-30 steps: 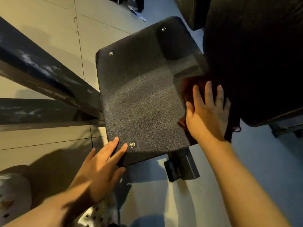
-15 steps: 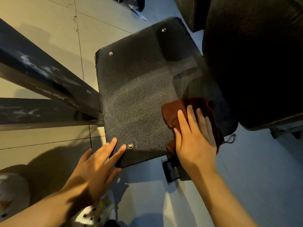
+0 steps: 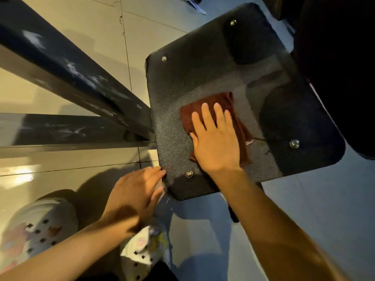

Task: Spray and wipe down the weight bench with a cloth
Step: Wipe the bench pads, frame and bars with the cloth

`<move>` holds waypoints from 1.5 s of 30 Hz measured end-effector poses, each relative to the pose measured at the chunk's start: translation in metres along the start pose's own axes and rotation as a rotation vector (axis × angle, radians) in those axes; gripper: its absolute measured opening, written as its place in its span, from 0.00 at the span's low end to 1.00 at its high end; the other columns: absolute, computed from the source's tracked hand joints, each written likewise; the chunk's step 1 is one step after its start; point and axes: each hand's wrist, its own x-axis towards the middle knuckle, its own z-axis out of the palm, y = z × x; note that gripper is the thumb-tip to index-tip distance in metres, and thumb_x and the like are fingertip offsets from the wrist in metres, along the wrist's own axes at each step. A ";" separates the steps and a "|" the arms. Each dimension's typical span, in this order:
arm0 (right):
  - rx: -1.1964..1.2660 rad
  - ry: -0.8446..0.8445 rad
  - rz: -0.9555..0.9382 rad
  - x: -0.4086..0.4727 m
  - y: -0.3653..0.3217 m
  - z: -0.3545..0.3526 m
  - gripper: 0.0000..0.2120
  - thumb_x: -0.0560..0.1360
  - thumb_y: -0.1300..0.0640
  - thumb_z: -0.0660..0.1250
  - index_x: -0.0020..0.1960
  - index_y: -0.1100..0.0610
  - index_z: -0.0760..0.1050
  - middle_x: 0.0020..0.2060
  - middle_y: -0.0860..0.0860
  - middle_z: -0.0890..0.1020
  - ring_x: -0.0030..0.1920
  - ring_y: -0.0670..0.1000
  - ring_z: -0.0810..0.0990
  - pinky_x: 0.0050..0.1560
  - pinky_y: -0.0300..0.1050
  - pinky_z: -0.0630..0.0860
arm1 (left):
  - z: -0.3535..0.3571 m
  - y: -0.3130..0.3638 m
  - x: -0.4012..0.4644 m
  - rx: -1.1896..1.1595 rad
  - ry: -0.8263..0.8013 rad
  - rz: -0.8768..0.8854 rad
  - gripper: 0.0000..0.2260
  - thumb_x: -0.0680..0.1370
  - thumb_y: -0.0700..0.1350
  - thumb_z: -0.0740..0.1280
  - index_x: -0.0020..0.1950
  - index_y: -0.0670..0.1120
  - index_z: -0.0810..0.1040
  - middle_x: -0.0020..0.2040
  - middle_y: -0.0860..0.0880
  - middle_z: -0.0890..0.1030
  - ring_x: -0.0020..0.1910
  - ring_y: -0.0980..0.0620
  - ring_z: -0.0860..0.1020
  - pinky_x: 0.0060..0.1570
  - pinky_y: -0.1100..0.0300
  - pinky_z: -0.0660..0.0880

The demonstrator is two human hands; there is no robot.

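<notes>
The black textured bench pad [image 3: 203,78], with a metal stud near each corner, fills the middle of the view. A dark red cloth [image 3: 221,101] lies on its near middle. My right hand [image 3: 215,142] presses flat on the cloth, fingers straight and pointing away from me. At the pad's near left corner my left hand [image 3: 136,193] has straight fingers, with the fingertips at the pad's edge. No spray bottle is in view.
A dark scuffed metal frame beam [image 3: 67,72] runs diagonally on the left and meets a horizontal bar [image 3: 60,130]. A large dark padded part [image 3: 341,57] looms at the upper right. White patterned shoes [image 3: 38,226] stand on the tiled floor [image 3: 85,23] below.
My right hand has slid the cloth leftward from the pad's right edge to its near middle. My left hand has slipped back from the top of the corner to the pad's edge.
</notes>
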 end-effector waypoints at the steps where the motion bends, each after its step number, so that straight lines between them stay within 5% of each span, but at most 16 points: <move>1: -0.002 0.027 -0.054 -0.011 -0.016 0.009 0.27 0.80 0.47 0.58 0.75 0.57 0.63 0.75 0.60 0.63 0.75 0.65 0.59 0.74 0.60 0.54 | -0.002 0.000 0.002 -0.067 0.046 -0.111 0.17 0.81 0.51 0.57 0.67 0.49 0.76 0.64 0.48 0.79 0.61 0.47 0.78 0.60 0.52 0.72; 6: 0.122 -0.063 -0.238 -0.062 -0.070 0.032 0.26 0.70 0.48 0.74 0.65 0.57 0.78 0.66 0.58 0.77 0.67 0.61 0.74 0.68 0.56 0.69 | -0.012 -0.003 0.005 -0.179 0.118 -0.326 0.15 0.80 0.46 0.62 0.68 0.49 0.72 0.63 0.47 0.75 0.58 0.48 0.75 0.53 0.56 0.69; 11: 0.171 0.044 -0.221 -0.047 -0.048 0.029 0.19 0.70 0.56 0.69 0.61 0.54 0.80 0.63 0.55 0.79 0.64 0.57 0.77 0.66 0.51 0.71 | -0.009 0.002 0.004 -0.218 0.068 -0.226 0.15 0.78 0.44 0.64 0.65 0.46 0.76 0.65 0.45 0.76 0.63 0.45 0.74 0.58 0.61 0.63; 13: 0.090 0.080 -0.124 -0.022 -0.021 0.020 0.22 0.72 0.56 0.71 0.66 0.54 0.76 0.67 0.55 0.76 0.67 0.57 0.74 0.68 0.52 0.68 | -0.007 0.002 0.003 -0.225 0.031 -0.170 0.20 0.75 0.49 0.61 0.65 0.46 0.76 0.66 0.46 0.76 0.64 0.45 0.74 0.62 0.60 0.62; 16: 0.068 0.082 0.124 0.018 0.032 -0.007 0.24 0.81 0.52 0.58 0.76 0.55 0.61 0.76 0.56 0.61 0.76 0.59 0.58 0.75 0.56 0.53 | -0.006 -0.003 0.001 -0.213 0.019 -0.130 0.25 0.74 0.56 0.54 0.66 0.46 0.76 0.67 0.46 0.75 0.66 0.46 0.74 0.66 0.59 0.62; 19: 0.027 0.065 0.271 0.044 0.045 -0.021 0.26 0.83 0.48 0.53 0.78 0.54 0.55 0.78 0.57 0.54 0.78 0.61 0.49 0.76 0.59 0.46 | -0.007 -0.006 0.003 -0.189 0.034 -0.137 0.23 0.77 0.55 0.57 0.67 0.47 0.75 0.69 0.48 0.74 0.67 0.47 0.73 0.67 0.58 0.63; 26: 0.074 -0.067 -0.133 0.069 -0.067 0.008 0.27 0.84 0.49 0.51 0.79 0.56 0.49 0.79 0.58 0.48 0.78 0.63 0.44 0.76 0.58 0.40 | -0.007 -0.005 0.010 -0.135 -0.010 -0.236 0.24 0.77 0.56 0.56 0.73 0.54 0.67 0.75 0.54 0.65 0.70 0.50 0.68 0.67 0.51 0.68; 30: 0.165 -0.058 -0.158 0.072 -0.075 0.011 0.26 0.82 0.57 0.54 0.78 0.56 0.53 0.79 0.56 0.51 0.78 0.58 0.47 0.77 0.53 0.44 | -0.008 -0.008 0.012 -0.092 -0.004 -0.179 0.25 0.76 0.58 0.54 0.72 0.53 0.69 0.73 0.53 0.68 0.69 0.50 0.70 0.65 0.51 0.69; 37: 0.182 0.173 0.304 0.053 0.083 -0.025 0.23 0.81 0.55 0.56 0.75 0.57 0.62 0.77 0.58 0.59 0.76 0.61 0.55 0.75 0.58 0.52 | 0.001 0.003 0.018 -0.117 0.015 0.069 0.23 0.76 0.53 0.58 0.70 0.49 0.74 0.70 0.46 0.74 0.66 0.47 0.74 0.63 0.46 0.73; 40: 0.120 0.128 0.494 0.037 0.114 -0.036 0.24 0.83 0.50 0.52 0.78 0.54 0.57 0.78 0.55 0.54 0.76 0.59 0.54 0.72 0.59 0.55 | 0.009 0.010 0.016 -0.021 -0.057 0.089 0.26 0.74 0.57 0.58 0.71 0.52 0.71 0.70 0.46 0.73 0.66 0.47 0.75 0.63 0.43 0.71; 45: 0.078 0.184 0.374 0.018 0.072 -0.022 0.28 0.80 0.47 0.47 0.75 0.58 0.64 0.75 0.63 0.61 0.74 0.67 0.58 0.73 0.64 0.54 | 0.015 0.021 0.017 0.084 -0.077 0.050 0.30 0.73 0.64 0.55 0.74 0.56 0.64 0.69 0.45 0.74 0.64 0.46 0.77 0.59 0.43 0.72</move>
